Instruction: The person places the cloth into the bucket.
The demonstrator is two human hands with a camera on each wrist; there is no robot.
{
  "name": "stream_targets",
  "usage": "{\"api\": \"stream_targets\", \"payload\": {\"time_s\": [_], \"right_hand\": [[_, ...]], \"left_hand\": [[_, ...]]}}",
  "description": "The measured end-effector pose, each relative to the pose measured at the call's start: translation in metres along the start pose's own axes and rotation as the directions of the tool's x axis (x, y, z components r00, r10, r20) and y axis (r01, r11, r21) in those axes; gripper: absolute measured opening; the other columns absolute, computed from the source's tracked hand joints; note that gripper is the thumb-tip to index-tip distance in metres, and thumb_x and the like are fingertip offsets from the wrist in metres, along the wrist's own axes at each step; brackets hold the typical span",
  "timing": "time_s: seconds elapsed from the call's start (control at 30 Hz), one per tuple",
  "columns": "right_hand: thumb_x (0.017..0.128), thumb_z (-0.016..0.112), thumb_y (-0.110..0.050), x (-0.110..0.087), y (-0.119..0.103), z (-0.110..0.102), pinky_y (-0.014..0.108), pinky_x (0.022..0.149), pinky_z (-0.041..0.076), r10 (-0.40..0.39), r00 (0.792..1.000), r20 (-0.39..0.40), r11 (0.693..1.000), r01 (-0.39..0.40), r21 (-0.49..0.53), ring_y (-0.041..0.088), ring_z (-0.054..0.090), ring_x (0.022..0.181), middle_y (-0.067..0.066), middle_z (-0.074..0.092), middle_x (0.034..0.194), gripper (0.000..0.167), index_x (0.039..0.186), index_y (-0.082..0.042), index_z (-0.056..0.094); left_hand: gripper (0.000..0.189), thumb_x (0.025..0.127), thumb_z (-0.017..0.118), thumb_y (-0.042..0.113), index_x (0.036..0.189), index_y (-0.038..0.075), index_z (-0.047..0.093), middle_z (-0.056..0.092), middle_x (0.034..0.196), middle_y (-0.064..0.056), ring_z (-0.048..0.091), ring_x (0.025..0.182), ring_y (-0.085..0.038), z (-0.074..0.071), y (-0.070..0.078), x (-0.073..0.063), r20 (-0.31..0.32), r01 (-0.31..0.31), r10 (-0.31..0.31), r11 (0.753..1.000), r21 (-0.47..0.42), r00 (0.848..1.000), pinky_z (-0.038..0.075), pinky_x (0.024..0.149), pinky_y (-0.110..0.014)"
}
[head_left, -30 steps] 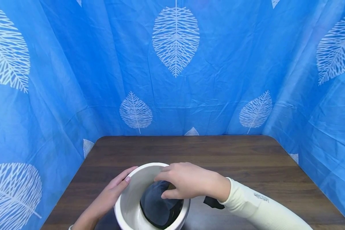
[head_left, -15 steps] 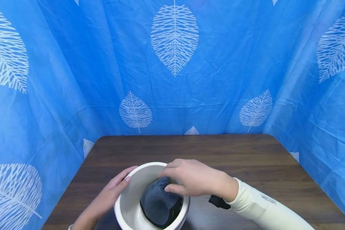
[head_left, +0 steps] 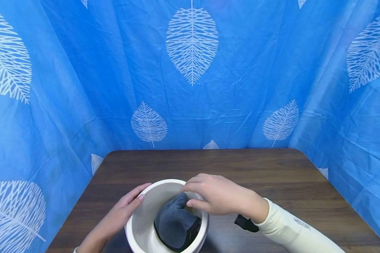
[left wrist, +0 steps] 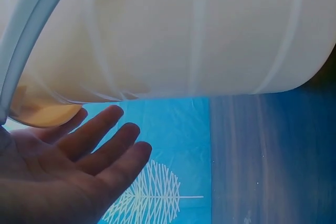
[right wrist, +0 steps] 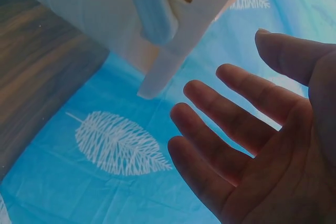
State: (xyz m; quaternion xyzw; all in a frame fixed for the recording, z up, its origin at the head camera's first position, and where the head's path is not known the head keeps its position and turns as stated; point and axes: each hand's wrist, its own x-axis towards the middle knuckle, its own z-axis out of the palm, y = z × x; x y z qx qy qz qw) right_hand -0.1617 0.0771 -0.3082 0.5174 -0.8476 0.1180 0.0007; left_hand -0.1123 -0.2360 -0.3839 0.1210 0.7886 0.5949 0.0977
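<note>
A white bucket (head_left: 139,228) stands at the table's near edge, its mouth tipped toward the head camera. Inside lies a crumpled dark grey piece of fabric (head_left: 174,223) with a glossy black edge at the lower right. My left hand (head_left: 125,211) rests at the bucket's left rim, fingers extended along the outside; the left wrist view shows those fingers (left wrist: 113,145) straight and spread by the wall. Over the right rim hovers my right hand (head_left: 220,195), its fingers loosely bent. In the right wrist view its palm faces the bucket's rim, with nothing between thumb and fingers (right wrist: 210,145).
A pale bucket handle (right wrist: 149,6) hangs by the rim in the right wrist view. The brown wooden table (head_left: 256,168) stretches away behind the bucket. Blue curtains (head_left: 234,70) with white leaf prints enclose it at the back and both sides. A black strap-like piece (head_left: 247,224) sits under my right wrist.
My right hand has drawn back to the right, off the fabric and toward the right rim. More of the fabric's upper fold now shows. The left hand and bucket have stayed put.
</note>
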Motion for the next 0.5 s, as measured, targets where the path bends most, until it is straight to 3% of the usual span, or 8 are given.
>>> {"api": "stream_targets", "payload": {"time_s": [0.2, 0.4, 0.5], "right_hand": [[0.103, 0.061, -0.033, -0.007, 0.006, 0.000, 0.040, 0.101, 0.049, 0.036, 0.999, -0.017, 0.999, -0.035, 0.033, 0.017, 0.058, 0.123, -0.002, 0.065, 0.129, 0.036, 0.133, -0.014, 0.066], [0.103, 0.062, -0.031, -0.016, 0.013, 0.001, 0.040, 0.100, 0.050, 0.056, 0.996, -0.070, 0.997, -0.053, 0.054, 0.016, 0.059, 0.121, -0.004, 0.066, 0.127, 0.032, 0.130, -0.014, 0.068], [0.102, 0.064, -0.029, -0.020, 0.018, 0.002, 0.040, 0.100, 0.049, 0.074, 0.993, -0.093, 0.996, -0.070, 0.054, 0.016, 0.059, 0.120, -0.004, 0.067, 0.125, 0.031, 0.129, -0.015, 0.068]], "left_hand": [[0.057, 0.112, 0.041, 0.032, 0.157, -0.001, 0.031, 0.032, 0.159, -0.027, 0.038, 0.141, -0.043, -0.002, 0.004, 0.000, 0.008, 0.027, -0.027, 1.000, 0.009, 1.000, 0.051, 0.099, -0.033], [0.056, 0.111, 0.041, 0.031, 0.156, -0.001, 0.034, 0.032, 0.160, -0.023, 0.030, 0.146, -0.041, -0.003, 0.005, 0.000, -0.011, 0.020, -0.020, 1.000, 0.014, 1.000, 0.043, 0.099, -0.018], [0.054, 0.111, 0.041, 0.030, 0.155, 0.000, 0.037, 0.035, 0.160, -0.020, 0.030, 0.147, -0.039, -0.003, 0.007, -0.001, -0.043, 0.021, -0.019, 0.999, 0.026, 0.999, 0.041, 0.101, -0.018]]}}
